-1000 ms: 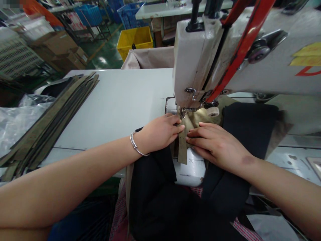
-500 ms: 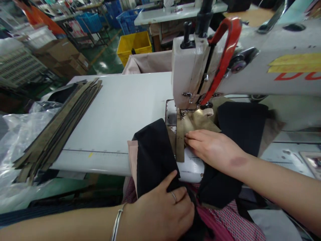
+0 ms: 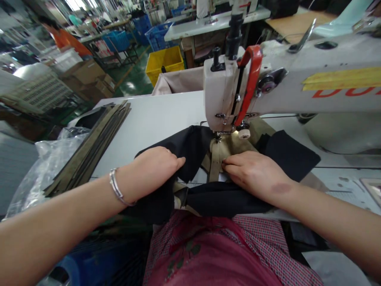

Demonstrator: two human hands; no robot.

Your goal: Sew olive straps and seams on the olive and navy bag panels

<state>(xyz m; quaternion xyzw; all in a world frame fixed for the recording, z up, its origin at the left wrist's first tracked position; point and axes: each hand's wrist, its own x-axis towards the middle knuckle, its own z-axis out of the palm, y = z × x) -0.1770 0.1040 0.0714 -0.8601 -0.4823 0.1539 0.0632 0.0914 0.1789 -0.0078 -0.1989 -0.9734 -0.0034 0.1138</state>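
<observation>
A black and olive fabric piece [image 3: 190,149] lies bunched under the head of a sewing machine [image 3: 220,95]. An olive strip [image 3: 214,163] runs from the presser foot [image 3: 218,137] toward me on top of it. My left hand [image 3: 157,169] is closed on the black part, left of the strip, with most fingers hidden under the hand. Against the strip's right edge, my right hand [image 3: 253,171] has its fingertips drawn together on the olive fabric [image 3: 238,143]; its thumb is hidden. More black fabric [image 3: 226,198] hangs folded along the table's front edge.
A stack of olive strips [image 3: 92,145] rests on the white table [image 3: 154,115] at left, beside clear plastic [image 3: 50,159]. A yellow bin [image 3: 164,63] stands behind the table. Cardboard boxes [image 3: 89,77] and a person in orange [image 3: 70,41] are farther back.
My left hand has moved up and left from the front edge onto the table, drawing the black fabric with it. My right hand stays beside the strip. The view has shifted slightly.
</observation>
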